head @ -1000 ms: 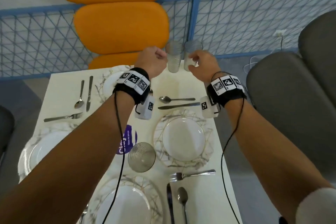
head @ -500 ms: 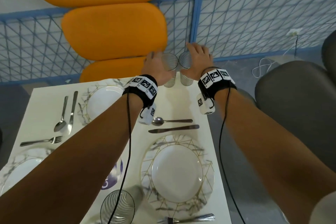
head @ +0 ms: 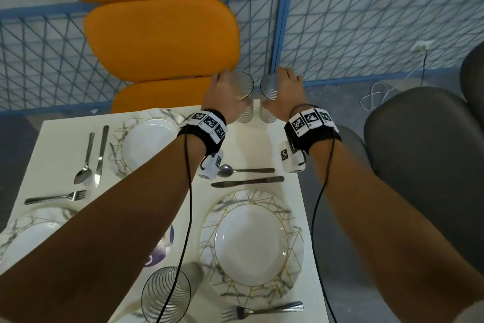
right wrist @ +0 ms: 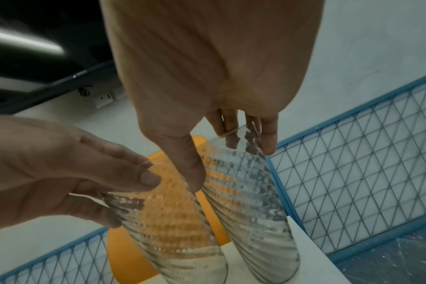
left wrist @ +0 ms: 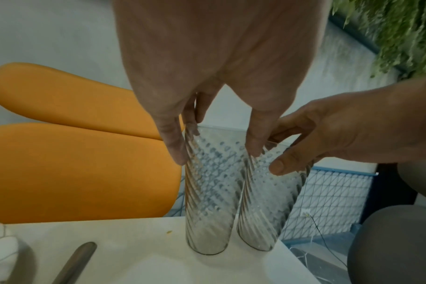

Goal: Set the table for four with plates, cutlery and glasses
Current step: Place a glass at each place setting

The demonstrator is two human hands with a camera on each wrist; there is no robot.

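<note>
Two ribbed clear glasses stand side by side at the far edge of the white table [head: 256,144]. My left hand [head: 222,97] grips the left glass [head: 245,102] near its rim, thumb on one side and fingers on the other [left wrist: 215,151]. My right hand [head: 288,94] holds the right glass [head: 268,102] the same way [right wrist: 231,163]. Both bases rest on the table [left wrist: 209,211] [right wrist: 255,230]. A third glass [head: 166,294] stands near me. Marbled plates lie at the right [head: 209,218], far left [head: 117,149] and left [head: 15,239].
A spoon [head: 243,170] and knife [head: 248,181] lie beyond the right plate, a fork [head: 262,309] on its near side. More cutlery [head: 91,163] lies at the left. An orange chair [head: 162,39] and blue mesh fence [head: 366,29] stand behind; a grey chair [head: 424,152] is to the right.
Both glasses came down from mid-air onto the table's far edge. My hands went from fists round them to fingers set near the rims. The view has tilted up.
</note>
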